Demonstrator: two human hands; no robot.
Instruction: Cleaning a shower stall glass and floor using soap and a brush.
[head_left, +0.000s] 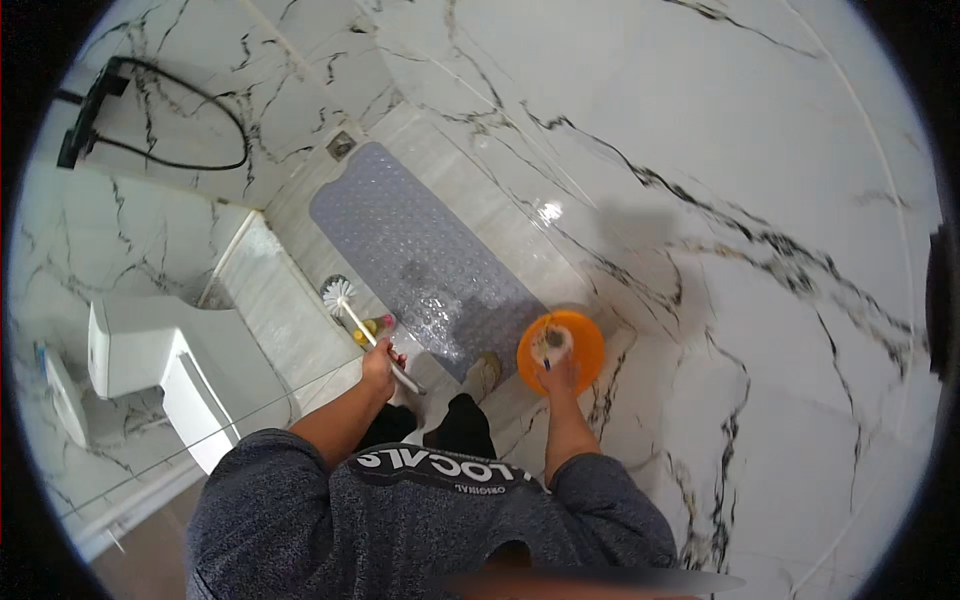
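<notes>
My left hand (381, 371) grips the pale handle of a white toilet brush (354, 313), its bristle head pointing away from me, low over the floor. On the floor beside the brush lies a yellow bottle (367, 330) with a pink end, partly hidden by the handle. My right hand (559, 375) reaches over an orange plastic basin (595, 349). Its fingers are on a whitish round container (541, 343) with a dark middle; a small blue bit shows by the fingertips. What the container holds is too small to tell.
A wet grey bubbled bath mat (420, 232) covers much of the shower floor. Beyond it is a square drain (341, 145). To the left stand a glass panel (247, 416), a white toilet (187, 352) and a black shower fixture with hose (244, 135). Marble-patterned wall (750, 315) rises right.
</notes>
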